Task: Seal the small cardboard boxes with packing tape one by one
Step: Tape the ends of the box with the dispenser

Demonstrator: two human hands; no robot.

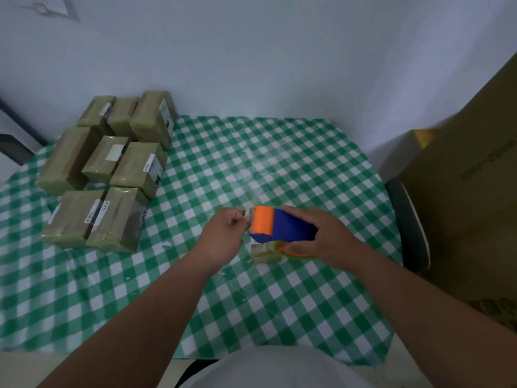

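My right hand [326, 236] is gripping the tape dispenser [279, 226]. Left hand [223, 233] fingers [240, 217] are pinching at the tape end, directly left of its orange roller; box under it barely visible.

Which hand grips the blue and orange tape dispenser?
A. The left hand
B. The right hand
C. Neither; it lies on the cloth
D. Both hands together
B. The right hand has its fingers curled over the blue body of the tape dispenser, while the left hand only pinches at its orange front end.
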